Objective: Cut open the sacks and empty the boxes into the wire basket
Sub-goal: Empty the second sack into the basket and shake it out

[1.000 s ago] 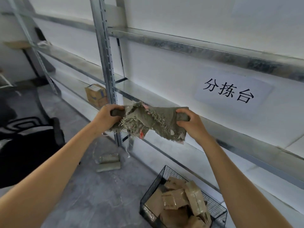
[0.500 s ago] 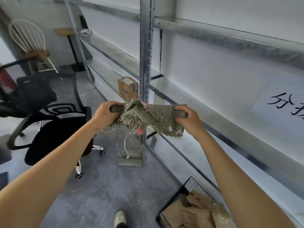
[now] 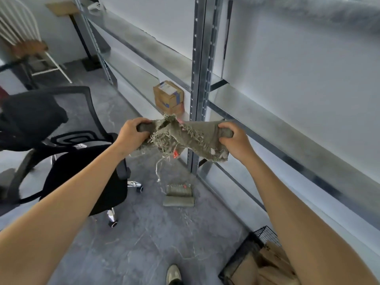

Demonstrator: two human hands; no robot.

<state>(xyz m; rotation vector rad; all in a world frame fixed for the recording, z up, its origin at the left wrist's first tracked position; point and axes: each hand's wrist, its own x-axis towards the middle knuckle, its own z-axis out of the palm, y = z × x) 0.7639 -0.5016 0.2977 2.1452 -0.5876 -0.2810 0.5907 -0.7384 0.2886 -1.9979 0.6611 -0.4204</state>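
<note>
A frayed, olive-green empty sack (image 3: 185,138) is stretched between my two hands at chest height. My left hand (image 3: 131,133) grips its rolled left end and my right hand (image 3: 234,140) grips its rolled right end. Loose threads and a red tag hang from its torn middle. The black wire basket (image 3: 242,258) stands on the floor at the bottom right, partly hidden by my right forearm, with brown cardboard boxes (image 3: 271,264) inside it.
Two folded sacks (image 3: 178,196) lie on the grey floor by a metal rack post (image 3: 198,83). A cardboard box (image 3: 168,96) sits on the low rack shelf. A black office chair (image 3: 67,145) stands at the left. My shoe (image 3: 173,274) shows below.
My view has swung left and down: the basket slid to the bottom right corner and the office chair came into view. Both hands keep the same grip on the sack.
</note>
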